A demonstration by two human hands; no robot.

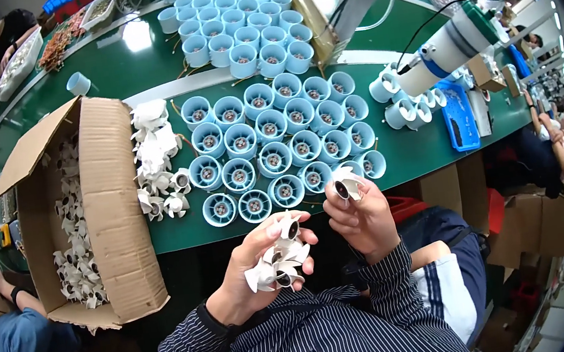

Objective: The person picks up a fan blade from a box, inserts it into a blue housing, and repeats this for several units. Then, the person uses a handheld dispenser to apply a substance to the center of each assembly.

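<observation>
My left hand [242, 261] is closed around several small white fan impellers [286, 252] with curved blades and dark round hubs. In the fingers of my right hand [367, 219] is a single white fan impeller [354, 185], held up at the front edge of the green table [180, 239]. Just beyond both hands stand rows of light blue round housings [273, 157], their mouths up, with ribs and small parts inside. More white impellers [158, 146] lie in a pile to the left of these rows.
A cardboard box [116, 212] with loose white impellers stands at the left. Farther back, more blue housings [233, 18] are grouped. On the right are a white cylindrical device [447, 47] on a stand and a blue tray [458, 117]. Other people sit at both sides.
</observation>
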